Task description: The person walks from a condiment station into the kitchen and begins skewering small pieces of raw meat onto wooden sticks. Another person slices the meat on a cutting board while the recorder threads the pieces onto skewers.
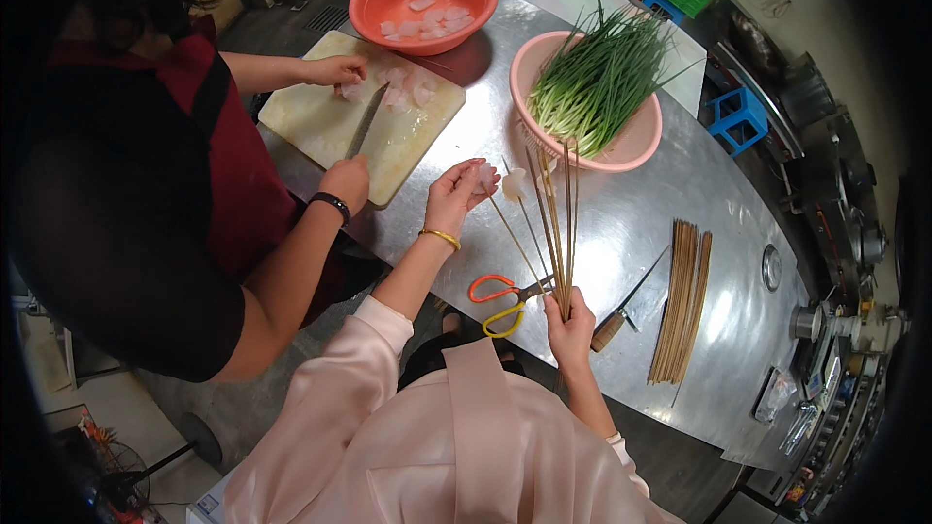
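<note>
My left hand (460, 193) pinches a pale, translucent piece of raw flesh (484, 179) at the tip of a thin skewer. A bundle of skewers (559, 233) is gripped in my right hand (569, 320), fanned out upward. Another pale piece (515, 185) sits on a skewer near its upper end. Scissors (521, 295) with one red and one yellow handle lie left of my right hand, partly behind the skewers. To its right are a wooden-handled pointed tool (609, 330) and a pile of loose skewers (678, 302) on the metal table (619, 233).
At the left a co-worker holds a knife (368, 120) over a cutting board (313, 116) with pale pieces. Behind stand a red basin (364, 18) of similar pieces and a pink basket (521, 105) of green onions (601, 80). A round metal lid (772, 268) lies at the right.
</note>
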Demonstrator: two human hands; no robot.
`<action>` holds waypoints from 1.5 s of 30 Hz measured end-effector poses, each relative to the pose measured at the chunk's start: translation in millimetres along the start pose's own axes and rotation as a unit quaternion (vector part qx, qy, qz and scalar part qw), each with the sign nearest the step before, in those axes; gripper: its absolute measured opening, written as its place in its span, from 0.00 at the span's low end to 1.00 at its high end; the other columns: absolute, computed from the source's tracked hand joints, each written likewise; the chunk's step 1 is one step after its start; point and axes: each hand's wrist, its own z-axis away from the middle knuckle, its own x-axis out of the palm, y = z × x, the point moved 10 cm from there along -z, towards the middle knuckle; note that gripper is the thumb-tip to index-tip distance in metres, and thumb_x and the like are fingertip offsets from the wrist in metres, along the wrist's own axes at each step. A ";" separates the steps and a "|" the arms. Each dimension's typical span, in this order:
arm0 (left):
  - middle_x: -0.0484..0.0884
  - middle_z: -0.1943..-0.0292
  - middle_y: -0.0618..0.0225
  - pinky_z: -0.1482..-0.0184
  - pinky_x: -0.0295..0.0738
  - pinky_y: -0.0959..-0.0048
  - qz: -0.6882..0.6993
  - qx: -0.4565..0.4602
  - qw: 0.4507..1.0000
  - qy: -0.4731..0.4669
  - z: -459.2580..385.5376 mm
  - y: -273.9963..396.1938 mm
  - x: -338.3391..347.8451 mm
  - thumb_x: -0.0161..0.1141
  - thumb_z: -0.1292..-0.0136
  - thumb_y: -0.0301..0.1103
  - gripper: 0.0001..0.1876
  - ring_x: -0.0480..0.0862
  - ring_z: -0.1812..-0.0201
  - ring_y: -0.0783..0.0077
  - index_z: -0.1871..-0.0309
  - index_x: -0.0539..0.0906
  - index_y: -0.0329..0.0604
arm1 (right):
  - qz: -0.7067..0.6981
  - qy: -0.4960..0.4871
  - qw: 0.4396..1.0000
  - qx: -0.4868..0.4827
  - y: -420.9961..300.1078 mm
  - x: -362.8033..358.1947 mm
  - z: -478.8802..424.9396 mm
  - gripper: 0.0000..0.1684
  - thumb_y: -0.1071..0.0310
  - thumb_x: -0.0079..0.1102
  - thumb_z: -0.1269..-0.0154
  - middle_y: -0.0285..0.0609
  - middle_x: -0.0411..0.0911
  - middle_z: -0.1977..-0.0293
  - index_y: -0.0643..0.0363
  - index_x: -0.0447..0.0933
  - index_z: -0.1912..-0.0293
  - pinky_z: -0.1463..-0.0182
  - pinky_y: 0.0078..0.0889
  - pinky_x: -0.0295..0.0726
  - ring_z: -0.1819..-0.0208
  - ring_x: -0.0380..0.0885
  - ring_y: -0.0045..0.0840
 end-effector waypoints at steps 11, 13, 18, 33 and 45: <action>0.79 0.50 0.54 0.45 0.78 0.68 0.105 -0.090 0.990 0.013 0.0 -9.2 3.7 0.50 0.30 0.34 0.16 0.81 0.49 0.65 0.45 0.73 0.32 | 0.006 -0.001 1.000 -0.027 6.0 2.3 -8.1 0.09 0.71 0.60 0.37 0.35 0.69 0.82 0.62 0.70 0.69 0.74 0.21 0.66 0.78 0.63 0.15; 0.79 0.50 0.54 0.45 0.78 0.67 0.117 -0.104 0.988 0.020 -0.6 -9.9 3.1 0.50 0.30 0.34 0.16 0.80 0.48 0.65 0.45 0.73 0.32 | 0.012 -0.009 1.000 -0.021 5.7 4.6 -10.5 0.09 0.71 0.60 0.37 0.38 0.70 0.80 0.63 0.70 0.68 0.73 0.24 0.67 0.78 0.65 0.19; 0.77 0.48 0.56 0.43 0.77 0.66 0.119 -0.138 0.983 -0.004 2.6 -25.7 7.6 0.49 0.29 0.34 0.17 0.79 0.47 0.65 0.43 0.72 0.33 | -0.002 -0.040 0.999 -0.004 0.8 15.0 -15.8 0.08 0.71 0.59 0.37 0.44 0.74 0.78 0.63 0.71 0.67 0.72 0.28 0.70 0.78 0.71 0.25; 0.73 0.44 0.58 0.44 0.76 0.66 0.038 -0.123 0.991 -0.042 1.8 -17.7 1.1 0.51 0.29 0.40 0.21 0.78 0.47 0.65 0.38 0.69 0.41 | -0.147 -0.065 0.982 0.099 32.7 32.0 -15.0 0.06 0.71 0.58 0.36 0.34 0.74 0.78 0.63 0.72 0.66 0.68 0.19 0.72 0.74 0.72 0.15; 0.77 0.46 0.58 0.41 0.68 0.64 -0.346 0.181 0.920 0.042 -13.1 47.8 -5.8 0.54 0.33 0.38 0.15 0.72 0.41 0.59 0.46 0.79 0.46 | -0.170 -0.106 0.971 0.131 35.8 32.0 -15.6 0.09 0.65 0.52 0.31 0.31 0.75 0.77 0.61 0.73 0.65 0.75 0.16 0.64 0.80 0.64 0.10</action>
